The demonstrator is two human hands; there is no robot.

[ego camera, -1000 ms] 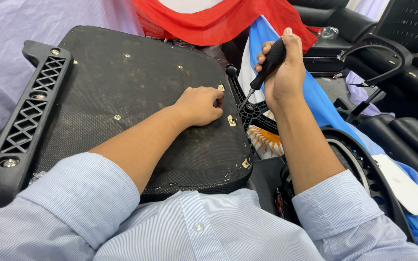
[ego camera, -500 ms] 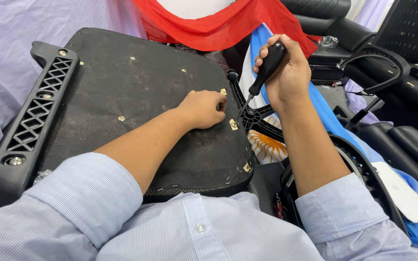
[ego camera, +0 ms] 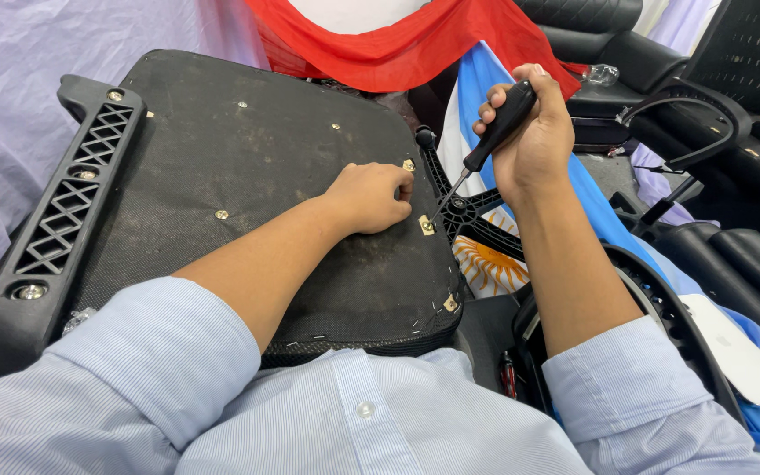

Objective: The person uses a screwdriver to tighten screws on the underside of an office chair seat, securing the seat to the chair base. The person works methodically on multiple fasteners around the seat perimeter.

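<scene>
An upturned office chair seat [ego camera: 248,167] with a black fabric underside lies in front of me. My left hand [ego camera: 369,197] rests fist-like on it near its right edge, beside small brass fittings [ego camera: 427,225]. My right hand [ego camera: 529,132] grips a black-handled screwdriver [ego camera: 496,132]. Its thin shaft slants down-left and its tip sits on the brass fitting next to my left hand. A black plastic armrest [ego camera: 63,207] with a lattice pattern is attached along the seat's left side.
A black chair base [ego camera: 477,215] lies right of the seat on a blue, white and yellow cloth [ego camera: 485,264]. Red cloth [ego camera: 398,44] hangs behind, purple cloth [ego camera: 2,105] at left. More black chair parts [ego camera: 714,132] crowd the right side.
The view has shifted slightly. My right hand has lowered the screwdriver so its tip now meets the brass fitting. My left hand stays on the seat.
</scene>
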